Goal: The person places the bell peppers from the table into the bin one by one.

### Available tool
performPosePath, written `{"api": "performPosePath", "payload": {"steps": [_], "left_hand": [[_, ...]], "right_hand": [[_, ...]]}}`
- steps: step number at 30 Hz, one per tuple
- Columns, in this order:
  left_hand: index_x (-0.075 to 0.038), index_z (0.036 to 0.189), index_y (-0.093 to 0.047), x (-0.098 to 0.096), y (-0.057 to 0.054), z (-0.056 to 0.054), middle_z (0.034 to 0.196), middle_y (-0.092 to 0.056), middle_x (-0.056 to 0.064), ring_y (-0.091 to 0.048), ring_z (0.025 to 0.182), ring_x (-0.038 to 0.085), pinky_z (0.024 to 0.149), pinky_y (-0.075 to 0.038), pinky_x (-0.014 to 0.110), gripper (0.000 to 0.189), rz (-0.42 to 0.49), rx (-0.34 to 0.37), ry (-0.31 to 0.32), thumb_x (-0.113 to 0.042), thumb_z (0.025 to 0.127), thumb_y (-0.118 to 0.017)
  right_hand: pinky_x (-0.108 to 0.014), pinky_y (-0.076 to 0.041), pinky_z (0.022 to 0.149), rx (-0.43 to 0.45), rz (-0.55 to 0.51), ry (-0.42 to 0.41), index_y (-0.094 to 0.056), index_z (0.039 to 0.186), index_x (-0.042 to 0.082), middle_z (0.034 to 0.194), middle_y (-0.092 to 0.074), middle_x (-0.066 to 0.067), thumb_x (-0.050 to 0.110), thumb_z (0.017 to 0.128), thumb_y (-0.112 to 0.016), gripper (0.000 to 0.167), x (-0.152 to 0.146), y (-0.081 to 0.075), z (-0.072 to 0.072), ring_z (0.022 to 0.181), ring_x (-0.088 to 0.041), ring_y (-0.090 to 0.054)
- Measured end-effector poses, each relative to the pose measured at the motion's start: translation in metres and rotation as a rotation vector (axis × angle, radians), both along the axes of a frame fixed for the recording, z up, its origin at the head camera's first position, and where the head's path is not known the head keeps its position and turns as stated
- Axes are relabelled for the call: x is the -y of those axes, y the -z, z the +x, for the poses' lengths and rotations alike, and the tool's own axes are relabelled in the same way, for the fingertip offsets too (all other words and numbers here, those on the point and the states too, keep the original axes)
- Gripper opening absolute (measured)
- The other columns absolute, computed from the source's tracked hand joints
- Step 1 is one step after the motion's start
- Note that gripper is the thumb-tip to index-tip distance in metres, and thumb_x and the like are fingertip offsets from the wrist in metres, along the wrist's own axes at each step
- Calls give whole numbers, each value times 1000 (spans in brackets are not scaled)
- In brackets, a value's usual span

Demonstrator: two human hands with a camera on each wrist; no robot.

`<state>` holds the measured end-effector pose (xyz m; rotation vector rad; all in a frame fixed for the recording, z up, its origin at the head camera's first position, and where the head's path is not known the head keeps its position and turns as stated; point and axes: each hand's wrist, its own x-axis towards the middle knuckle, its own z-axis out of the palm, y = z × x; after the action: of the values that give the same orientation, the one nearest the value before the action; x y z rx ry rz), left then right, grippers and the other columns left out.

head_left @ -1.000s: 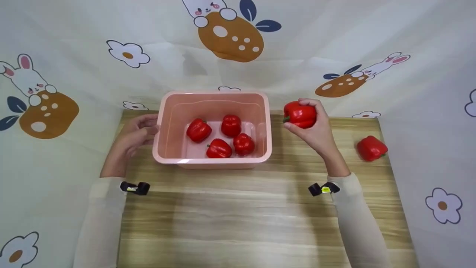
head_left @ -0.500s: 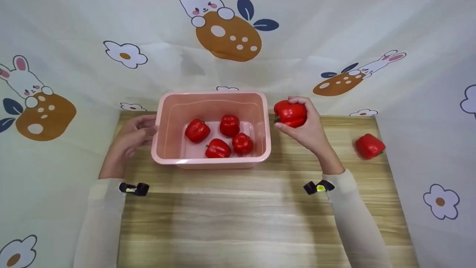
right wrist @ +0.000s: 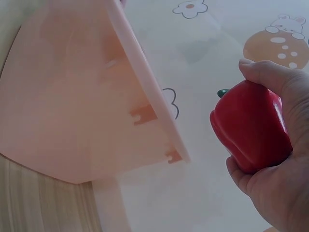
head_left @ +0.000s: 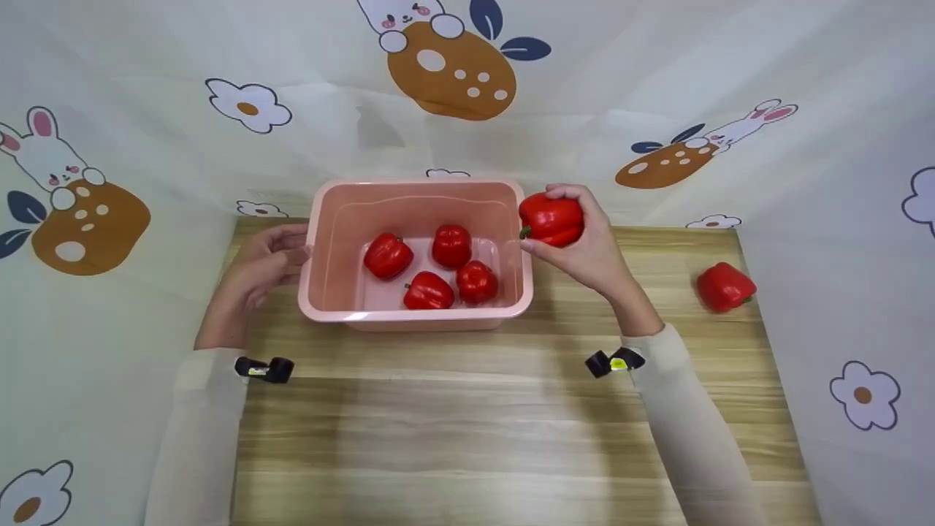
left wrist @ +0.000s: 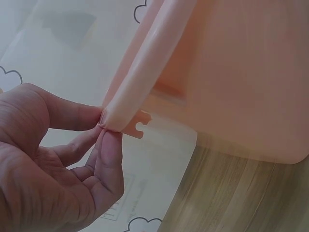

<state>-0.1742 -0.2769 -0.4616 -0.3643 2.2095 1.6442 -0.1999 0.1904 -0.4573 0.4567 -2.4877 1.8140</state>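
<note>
A pink plastic bin [head_left: 416,316] stands at the back of the table, with several red bell peppers [head_left: 388,256] lying on its floor. At its left side my left hand [head_left: 264,264] pinches the rim [left wrist: 145,63] between thumb and fingers, as the left wrist view shows. My right hand [head_left: 592,256] grips another red bell pepper [head_left: 555,220] at the bin's right rim, its green stem [right wrist: 222,93] turned toward the bin. In the head view this pepper overlaps the rim's outer edge. The right wrist view shows the thumb and fingers wrapped round the pepper's sides.
One more red bell pepper [head_left: 725,287] lies on the wood-grain table [head_left: 467,424] near its right edge. A pale cloth wall [head_left: 314,131] printed with rabbits and flowers rises right behind the bin, and similar walls flank both sides.
My right hand has carried its bell pepper left, from beside the bin to its right rim. The left hand keeps its pinch on the bin, which stays in place.
</note>
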Motion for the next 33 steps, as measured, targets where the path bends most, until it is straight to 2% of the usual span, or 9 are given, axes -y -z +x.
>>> {"api": "performPosePath", "payload": {"steps": [9, 16, 21, 29, 33], "left_hand": [[1, 160, -39, 1, 1, 2, 125, -56, 4, -68, 91, 4, 82, -67, 24, 60, -7, -3, -8, -6, 103, -55], [-2, 160, -41, 0, -3, -2, 139, -55, 15, -68, 99, 7, 90, -68, 31, 60, -35, 5, 7, -5, 103, -58], [-2, 160, -40, 0, -4, -1, 143, -54, 19, -69, 98, 4, 90, -68, 30, 59, -37, 11, 13, -6, 104, -57], [-2, 160, -42, 1, -4, -1, 134, -56, 12, -68, 97, 4, 86, -68, 28, 58, -39, -5, 19, -7, 104, -57], [0, 159, -42, 0, -3, 0, 127, -58, 7, -69, 95, 4, 84, -68, 28, 57, -20, -12, 13, -7, 104, -57]], "right_hand": [[-52, -61, 107, 17, 7, -40, -51, 142, 10, 151, -54, -9, 23, 79, -94, 77, 16, -2, -3, 137, -23, -52], [-52, -62, 107, 32, 20, -61, -51, 142, 16, 151, -54, -1, 23, 78, -94, 78, 23, -8, -4, 139, -23, -51], [-52, -61, 108, 45, 44, -80, -51, 142, 15, 153, -52, -6, 25, 79, -93, 77, 30, -12, -6, 140, -25, -50], [-50, -61, 108, 1, 76, -113, -51, 141, 15, 154, -51, -10, 28, 80, -93, 75, 42, -19, -8, 140, -24, -50], [-48, -61, 109, -29, 106, -129, -53, 138, 17, 153, -51, -7, 28, 80, -92, 71, 48, -22, -8, 140, -22, -50]]}}
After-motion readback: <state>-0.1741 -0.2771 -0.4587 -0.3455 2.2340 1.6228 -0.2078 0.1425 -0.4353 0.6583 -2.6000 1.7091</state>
